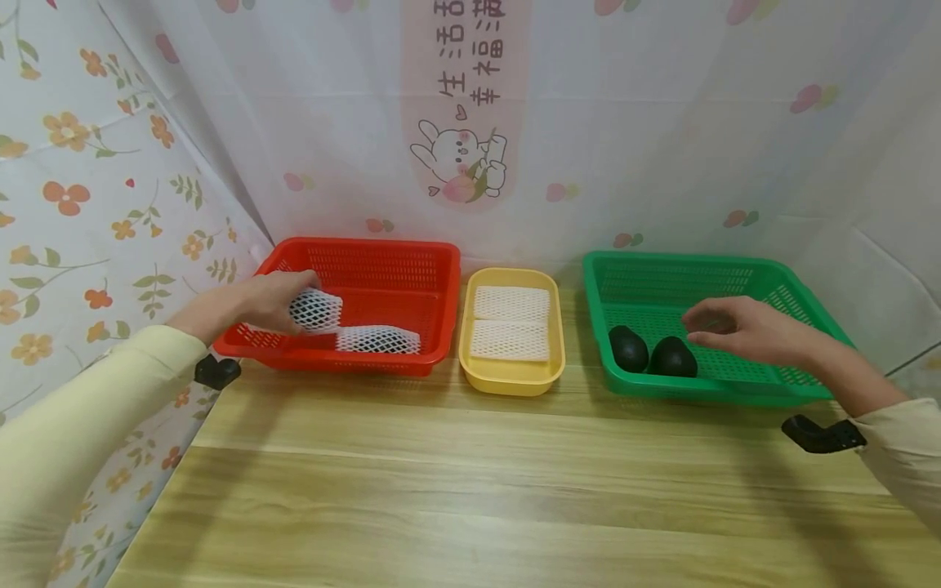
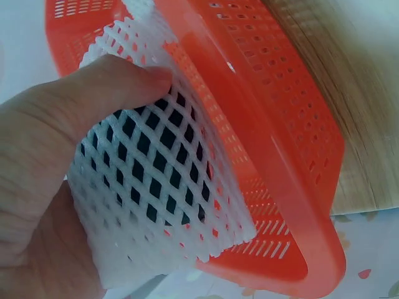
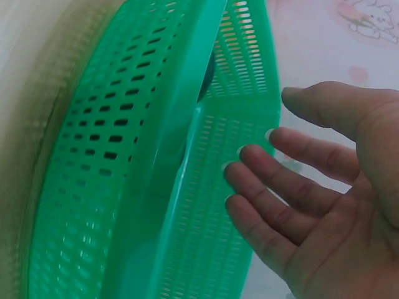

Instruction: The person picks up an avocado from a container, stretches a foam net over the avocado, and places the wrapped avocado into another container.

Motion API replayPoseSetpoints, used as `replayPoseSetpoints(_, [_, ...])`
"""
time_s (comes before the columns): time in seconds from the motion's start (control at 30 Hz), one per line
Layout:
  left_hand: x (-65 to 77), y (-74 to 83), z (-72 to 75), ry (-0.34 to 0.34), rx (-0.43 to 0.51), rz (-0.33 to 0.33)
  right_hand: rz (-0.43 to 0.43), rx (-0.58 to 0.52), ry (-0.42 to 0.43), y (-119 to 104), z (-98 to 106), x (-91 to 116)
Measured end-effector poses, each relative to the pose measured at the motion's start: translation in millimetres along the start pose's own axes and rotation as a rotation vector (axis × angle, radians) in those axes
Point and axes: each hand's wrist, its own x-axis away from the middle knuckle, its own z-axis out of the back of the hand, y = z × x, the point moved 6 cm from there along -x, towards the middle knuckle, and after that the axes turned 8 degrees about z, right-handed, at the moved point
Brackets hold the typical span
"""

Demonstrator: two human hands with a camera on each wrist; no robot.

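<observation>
My left hand (image 1: 272, 300) grips a dark fruit in a white foam net sleeve (image 2: 156, 162) over the left part of the red basket (image 1: 390, 302). Through the mesh the dark skin shows; the fruit's ends are covered. Another netted dark fruit (image 1: 378, 340) lies on its side in that basket, just right of the hand. Over the green basket (image 1: 735, 390), my right hand (image 1: 757, 328) hovers with fingers relaxed and nothing in them. Two dark avocados, one at the left (image 1: 628, 349) and one beside it (image 1: 673, 358), sit in the green basket's near left corner.
Between the baskets stands a yellow tray (image 1: 512, 379) with flat white foam net sleeves (image 1: 510, 339) in it. All three containers stand along the back of the wooden table (image 1: 500, 482). A printed curtain (image 1: 331, 122) hangs right behind them, and floral cloth (image 1: 66, 204) hangs at the left.
</observation>
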Motion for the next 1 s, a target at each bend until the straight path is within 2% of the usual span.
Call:
replayPoseSetpoints(0.17, [-3.3, -0.8, -3.1, -0.062, -0.008, 0.035, -0.021, -0.015, -0.074, 3.2, -1.1, -3.6])
replayPoseSetpoints(0.43, [-5.9, 0.4, -6.5, -0.139, -0.026, 0.054, -0.067, -0.03, -0.217, 11.3, -0.1, -10.6])
replayPoseSetpoints(0.6, [-5.7, 2.4, -8.5, -0.201, -0.09, 0.077, -0.087, -0.046, -0.331, 14.4, -0.1, -13.8])
replayPoseSetpoints(0.8, [-6.1, 5.4, -5.0, -0.247, -0.128, 0.09, -0.139, -0.132, -0.472, 17.1, -0.9, -16.2])
replayPoseSetpoints(1.0, [-8.5, 3.4, -6.4, -0.279, -0.143, 0.14, -0.188, -0.151, -0.556, 21.1, -3.5, -19.8])
